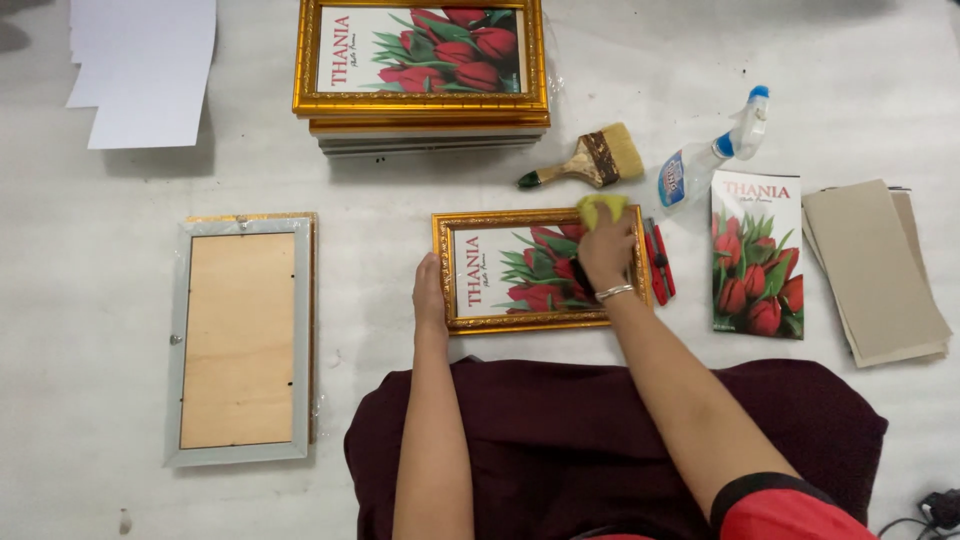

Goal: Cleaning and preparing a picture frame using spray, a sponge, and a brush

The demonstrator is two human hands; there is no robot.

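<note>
Holding a tulip print, the ornate gold frame lies flat at the picture's centre, my left hand pressed open against its left edge. My right hand grips a soft yellow cloth at its upper right corner, beside a bristly wooden brush and clear spray bottle.

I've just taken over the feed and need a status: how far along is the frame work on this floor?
Looks done: a stack of gold frames with tulip prints sits at the top. In hand: the right hand presses a yellow cloth on the glass of a gold frame, while the left hand steadies its edge. Seemingly left: a frame lying face down, a loose tulip print and grey backing boards.
</note>
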